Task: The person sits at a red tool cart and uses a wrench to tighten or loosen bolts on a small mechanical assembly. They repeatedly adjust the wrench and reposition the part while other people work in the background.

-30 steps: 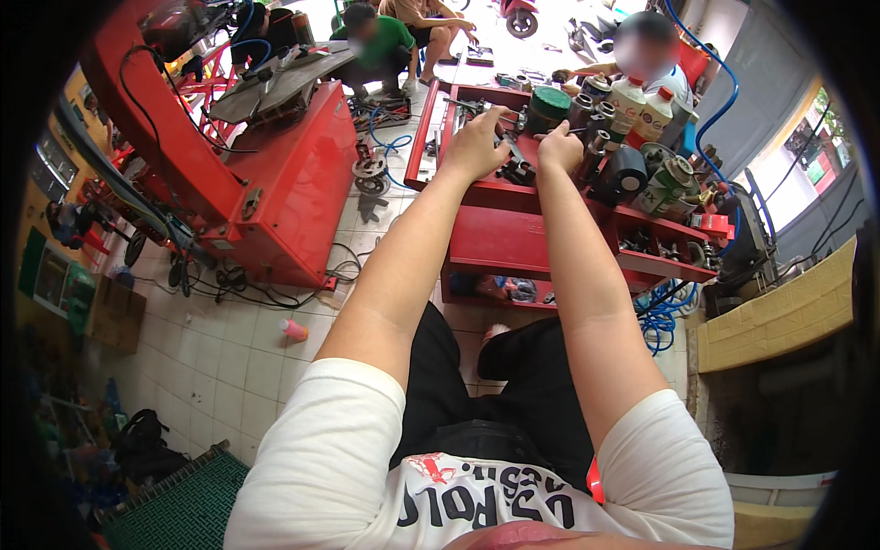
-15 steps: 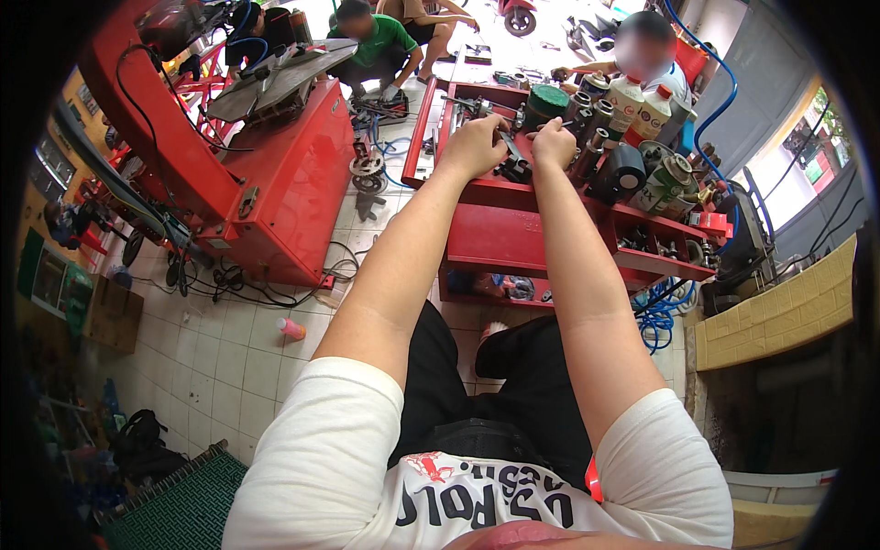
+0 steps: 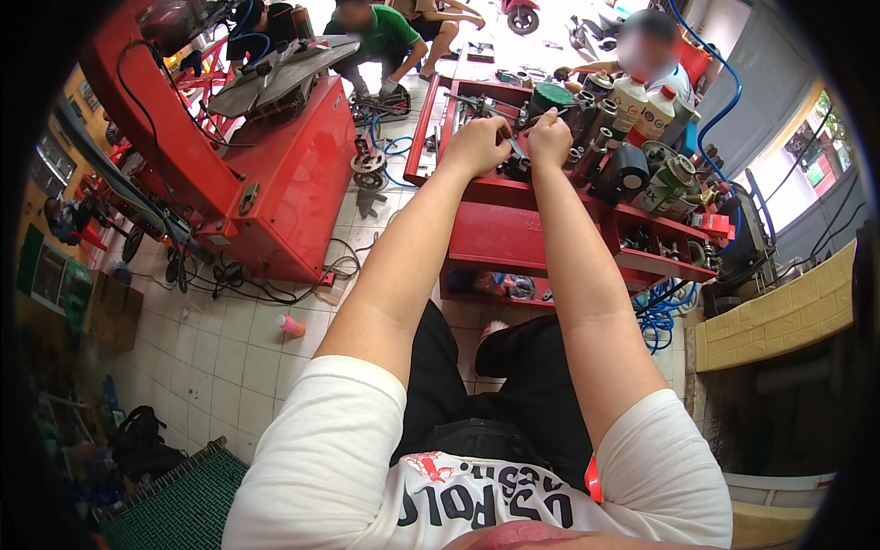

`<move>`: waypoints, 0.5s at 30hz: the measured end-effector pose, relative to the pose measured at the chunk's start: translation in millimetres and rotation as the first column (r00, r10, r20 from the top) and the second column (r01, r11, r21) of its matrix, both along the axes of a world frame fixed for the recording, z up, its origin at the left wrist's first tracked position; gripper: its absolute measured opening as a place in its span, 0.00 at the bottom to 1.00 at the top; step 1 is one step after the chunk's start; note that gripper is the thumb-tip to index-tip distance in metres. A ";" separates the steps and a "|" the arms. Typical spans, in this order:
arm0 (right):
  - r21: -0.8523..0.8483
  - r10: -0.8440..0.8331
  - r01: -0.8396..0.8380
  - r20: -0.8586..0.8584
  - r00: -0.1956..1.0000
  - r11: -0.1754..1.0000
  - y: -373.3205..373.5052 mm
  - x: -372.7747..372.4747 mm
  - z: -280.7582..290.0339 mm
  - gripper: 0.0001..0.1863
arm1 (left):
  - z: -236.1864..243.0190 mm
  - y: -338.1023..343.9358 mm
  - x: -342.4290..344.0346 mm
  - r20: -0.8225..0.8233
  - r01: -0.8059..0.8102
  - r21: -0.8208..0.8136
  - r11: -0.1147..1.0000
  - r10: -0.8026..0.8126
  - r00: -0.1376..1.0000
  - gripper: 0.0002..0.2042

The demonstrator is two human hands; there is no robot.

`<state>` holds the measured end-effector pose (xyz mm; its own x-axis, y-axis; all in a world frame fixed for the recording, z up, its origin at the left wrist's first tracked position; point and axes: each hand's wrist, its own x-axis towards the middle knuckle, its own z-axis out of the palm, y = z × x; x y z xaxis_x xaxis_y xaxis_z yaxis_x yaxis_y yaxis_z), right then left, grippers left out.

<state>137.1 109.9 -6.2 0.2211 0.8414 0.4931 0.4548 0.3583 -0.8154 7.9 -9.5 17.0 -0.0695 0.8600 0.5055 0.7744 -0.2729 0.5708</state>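
Observation:
Both my arms reach forward over the top tray of a red tool cart (image 3: pixel 500 190). My left hand (image 3: pixel 477 147) is closed at the tray's near left part, thumb and fingers curled together. A hand's width to its right, my right hand (image 3: pixel 551 142) is closed too, its thumb pointing up and away. A flat grey metal piece (image 3: pixel 517 148) shows between the hands, beside small dark parts. Whatever either hand grips is hidden by the fingers. Just beyond the right hand stands a round tub with a green lid (image 3: pixel 550 95).
White bottles with red caps (image 3: pixel 628 99), metal cylinders (image 3: pixel 600 117) and a green-and-white can (image 3: pixel 676 171) crowd the cart's right side. A red machine (image 3: pixel 291 188) stands left. A person in green (image 3: pixel 380 41) crouches beyond; another person (image 3: pixel 649 50) is at far right.
My right hand has turned and lifted slightly, its thumb now upward. The left hand has barely moved. The person in green has shifted a little to the right.

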 end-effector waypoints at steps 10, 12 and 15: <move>-0.102 -0.072 0.054 -0.178 0.982 0.993 8.0 5.9 -3.5 0.34 | 1.8 0.9 -0.8 -0.005 -0.022 -0.073 0.997 0.021 1.000 0.13; -0.121 -0.092 0.070 -0.188 0.978 0.990 8.9 5.8 -3.0 0.35 | 1.5 0.6 -1.1 -0.007 -0.021 -0.071 0.997 0.021 1.000 0.13; -0.124 -0.079 0.061 -0.148 0.986 0.990 2.9 0.9 -0.4 0.36 | 0.1 -0.3 -4.4 -0.021 -0.036 -0.083 0.996 0.035 0.999 0.13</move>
